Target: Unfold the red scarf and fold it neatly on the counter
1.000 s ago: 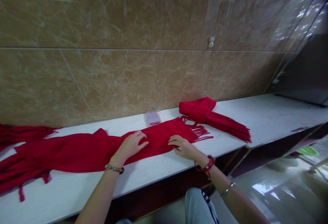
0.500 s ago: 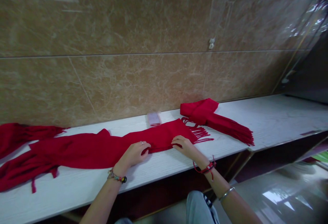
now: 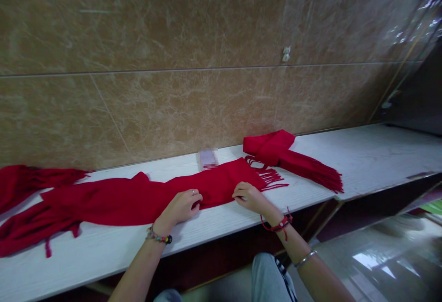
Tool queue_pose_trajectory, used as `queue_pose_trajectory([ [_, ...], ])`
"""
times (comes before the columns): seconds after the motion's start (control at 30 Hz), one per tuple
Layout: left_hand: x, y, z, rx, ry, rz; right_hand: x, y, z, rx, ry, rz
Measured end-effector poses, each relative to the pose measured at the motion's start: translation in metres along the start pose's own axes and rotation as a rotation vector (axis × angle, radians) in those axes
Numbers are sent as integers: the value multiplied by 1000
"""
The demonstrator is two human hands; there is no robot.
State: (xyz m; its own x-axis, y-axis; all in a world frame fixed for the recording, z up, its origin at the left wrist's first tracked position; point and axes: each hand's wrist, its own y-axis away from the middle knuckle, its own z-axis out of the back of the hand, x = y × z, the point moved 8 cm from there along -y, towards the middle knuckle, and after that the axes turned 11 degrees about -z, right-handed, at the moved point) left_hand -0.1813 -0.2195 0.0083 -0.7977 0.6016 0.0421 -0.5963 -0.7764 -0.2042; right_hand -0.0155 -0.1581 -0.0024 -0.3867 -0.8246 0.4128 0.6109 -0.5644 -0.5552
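You seem to be straightening the red fringed scarf (image 3: 221,183) on the tabletop (image 3: 366,159), left hand (image 3: 183,206) and right hand (image 3: 250,197) fingers pinched on its near edge; next calls for even tension.

Forearms (image 3: 141,265) extend forward, left hand (image 3: 181,207) and right hand (image 3: 252,197) apart, fingers (image 3: 241,187) bent inward.

indoor room, kind unclear: marbled wall (image 3: 179,104), white counter (image 3: 369,159)
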Motion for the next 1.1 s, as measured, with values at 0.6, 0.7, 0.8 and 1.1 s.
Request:
queue_pose_trajectory([
  [0.6,2,-1,-5,-88,70,-5,15,-4,-10,104,129,107],
  [0.7,17,2,-3,-199,195,82,23,-14,-16,119,237,161],
  [0.8,26,4,-4,-246,287,135,26,-27,-25,128,342,183],
  [1.1,12,2,-2,-141,139,112,9,-37,-31,33,176,171],
])
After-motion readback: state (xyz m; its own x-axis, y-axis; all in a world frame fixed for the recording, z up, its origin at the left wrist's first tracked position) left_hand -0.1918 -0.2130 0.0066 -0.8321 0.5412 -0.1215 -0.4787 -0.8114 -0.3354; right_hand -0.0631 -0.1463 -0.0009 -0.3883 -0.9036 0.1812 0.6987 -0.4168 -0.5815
